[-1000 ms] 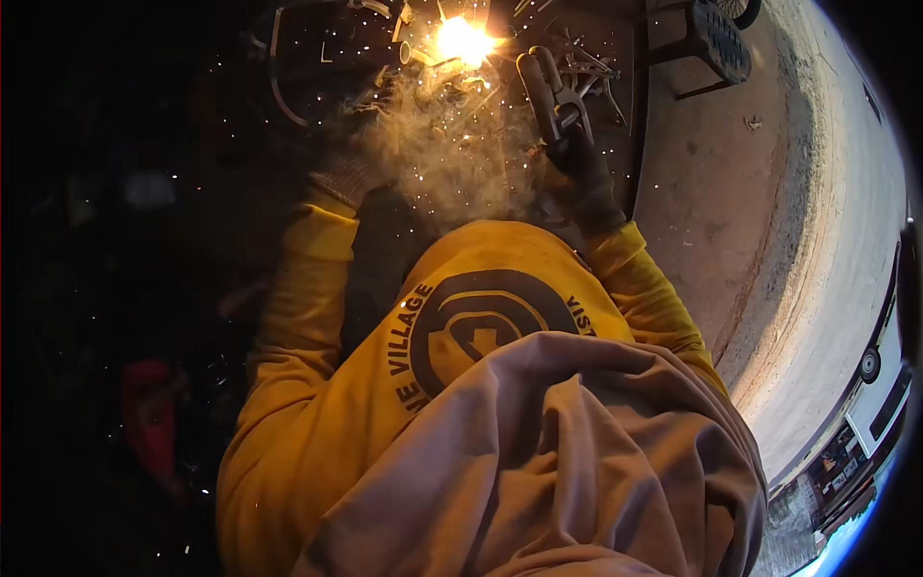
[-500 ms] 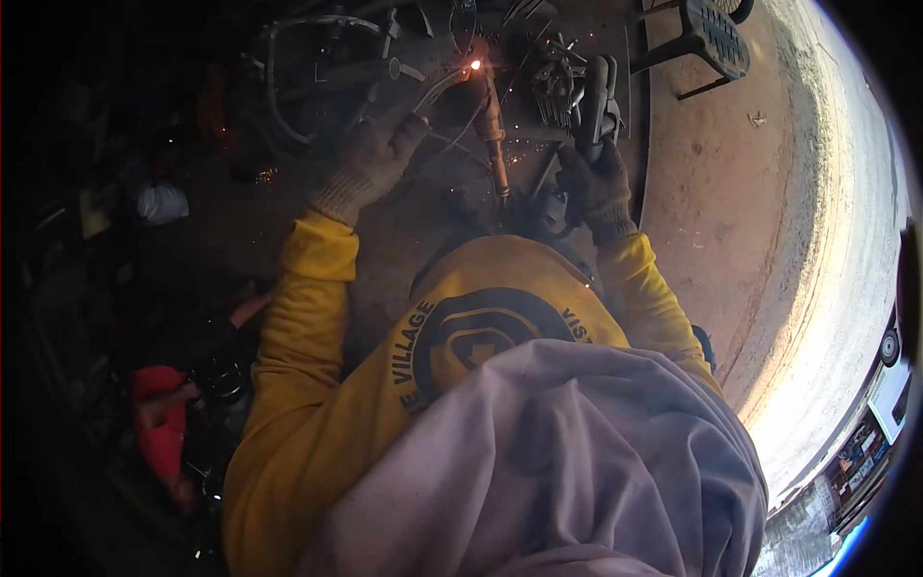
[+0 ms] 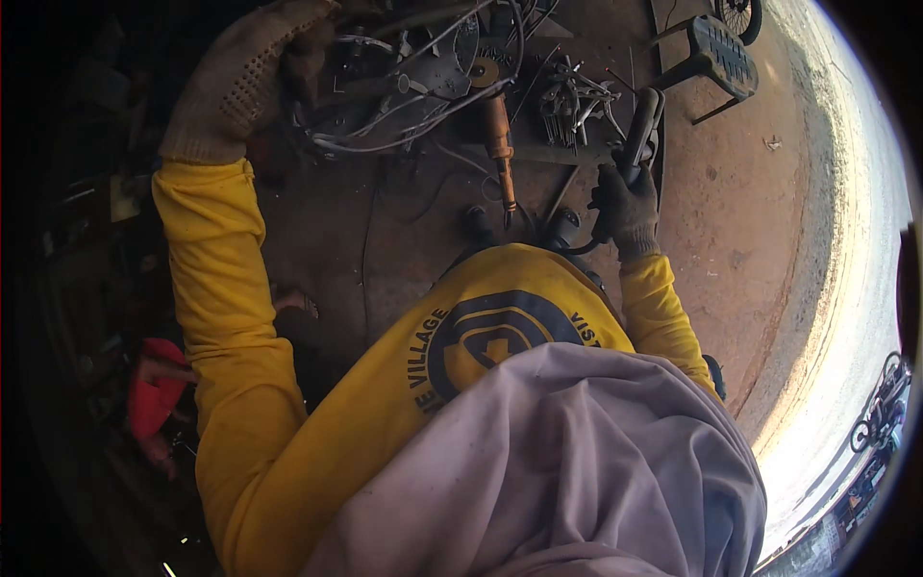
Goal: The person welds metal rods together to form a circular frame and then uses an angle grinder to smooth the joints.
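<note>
My left hand [image 3: 252,82], in a worn knitted glove, is raised at the upper left. Its fingers are curled, apparently round a frame of bent metal rods [image 3: 413,130]; the exact grip is hidden. My right hand [image 3: 627,207], in a darker glove, is closed on a welding electrode holder [image 3: 641,130] at the work surface's right edge. Between my hands lies an orange angle grinder [image 3: 498,135], its round disc [image 3: 484,72] pointing away from me. A jumble of metal tools and rods [image 3: 577,104] rests just left of the electrode holder.
A dark plastic chair [image 3: 723,60] stands at the upper right, near a bicycle wheel [image 3: 738,14]. Cables [image 3: 365,245] run over the brown ground. A person in red [image 3: 159,389] is at the lower left. Motorcycles [image 3: 877,404] stand far right beyond the sunlit road.
The bright welding glow, sparks and smoke are gone. My left hand has moved up and left, and the rod frame has shifted. My right hand, still on the electrode holder, moved slightly right and down.
</note>
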A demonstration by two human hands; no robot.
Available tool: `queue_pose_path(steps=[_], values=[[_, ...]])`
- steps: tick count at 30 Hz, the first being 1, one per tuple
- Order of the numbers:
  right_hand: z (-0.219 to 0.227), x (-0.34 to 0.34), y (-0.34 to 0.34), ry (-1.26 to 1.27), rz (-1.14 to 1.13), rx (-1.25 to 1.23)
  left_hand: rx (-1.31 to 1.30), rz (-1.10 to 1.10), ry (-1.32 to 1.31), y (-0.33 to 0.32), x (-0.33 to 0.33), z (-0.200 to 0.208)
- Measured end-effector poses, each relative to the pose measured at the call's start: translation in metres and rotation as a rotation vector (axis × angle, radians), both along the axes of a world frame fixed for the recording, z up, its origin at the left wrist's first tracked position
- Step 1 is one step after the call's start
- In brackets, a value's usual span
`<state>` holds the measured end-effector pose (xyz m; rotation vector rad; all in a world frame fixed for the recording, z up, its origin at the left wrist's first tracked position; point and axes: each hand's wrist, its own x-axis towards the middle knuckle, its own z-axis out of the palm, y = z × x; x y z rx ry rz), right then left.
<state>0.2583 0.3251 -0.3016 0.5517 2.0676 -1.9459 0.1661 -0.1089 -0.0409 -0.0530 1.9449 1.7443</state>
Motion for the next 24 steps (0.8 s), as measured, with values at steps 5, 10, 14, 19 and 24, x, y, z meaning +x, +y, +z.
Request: queue_pose_path(steps=[5,10,14,19,24], values=[[-0.011,-0.003,0.005,-0.041,-0.062,-0.02,-0.163,0.396,0.122,0.062,-0.013,0.051],[0.0,-0.01,-0.005,-0.002,-0.061,-0.081,-1.148,0.05,0.919,-0.064,-0.08,-0.014],[-0.004,-0.009,0.002,-0.009,-0.09,-0.065,-1.817,-0.359,1.702,0.01,-0.017,-0.118],[0.006,-0.011,0.002,0.01,-0.067,-0.059,-1.517,-0.391,0.808,0.042,0.021,-0.179],[0.008,-0.01,0.009,0.016,-0.047,-0.044,-1.585,-0.343,0.866,0.068,0.034,-0.173]])
